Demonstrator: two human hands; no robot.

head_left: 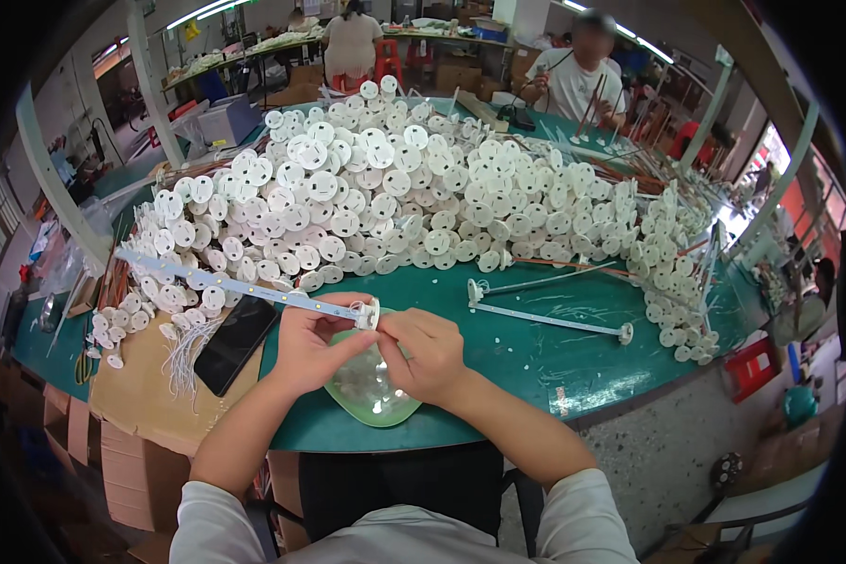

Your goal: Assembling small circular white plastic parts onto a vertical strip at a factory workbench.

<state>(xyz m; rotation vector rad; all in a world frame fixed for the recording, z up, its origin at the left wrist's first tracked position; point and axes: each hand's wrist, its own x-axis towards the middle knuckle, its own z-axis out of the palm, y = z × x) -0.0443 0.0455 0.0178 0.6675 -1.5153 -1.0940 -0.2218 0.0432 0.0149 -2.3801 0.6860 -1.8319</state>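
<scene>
My left hand (pixel 308 346) grips a slim white LED strip (pixel 216 280) near its right end, and the strip slants up to the far left. A round white end cap (pixel 374 313) sits on that end, just beyond my left fingertips. Curled in a pinch, my right hand (pixel 430 352) meets the cap's edge; whatever lies between its fingers is too small or hidden to name. Beneath both hands stands a pale green bowl (pixel 376 404), partly covered by them. Small pieces inside the bowl are hard to make out. Two capped strips (pixel 545 320) lie on the green table to the right.
A big heap of white-capped strips (pixel 395 197) fills the table's far side. At left, a black phone (pixel 235 346) and white wires (pixel 186 352) rest on a cardboard sheet (pixel 150 385). Across the table sits a person (pixel 583 85). A red bin (pixel 752 368) stands beyond the right edge.
</scene>
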